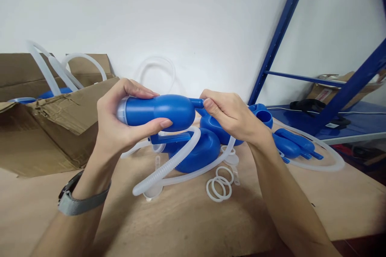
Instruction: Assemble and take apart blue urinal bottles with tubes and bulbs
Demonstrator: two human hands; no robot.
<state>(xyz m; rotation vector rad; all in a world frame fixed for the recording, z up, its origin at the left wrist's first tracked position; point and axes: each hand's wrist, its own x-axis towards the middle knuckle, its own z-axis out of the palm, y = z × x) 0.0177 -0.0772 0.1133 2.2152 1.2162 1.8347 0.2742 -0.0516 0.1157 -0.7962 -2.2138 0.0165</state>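
My left hand (120,116) is wrapped round a blue plastic bottle-shaped piece (169,111), held level above the table, with a translucent cap at its left end. A narrow spout points right, and my right hand (226,114) grips its tip between thumb and fingers. Behind and below lies a larger blue bottle (196,150) with a translucent corrugated hose (169,166) across it. Another blue bottle (211,126) is partly hidden by my right hand. Several white rings (220,186) and a translucent cap with a strap (231,159) lie on the table in front.
An open cardboard box (60,128) at the left holds blue pieces and looped hoses. More blue bottle-shaped pieces (291,144) and a long hose (328,164) lie at the right of the wooden table (169,225). A blue metal shelf (350,122) stands beyond.
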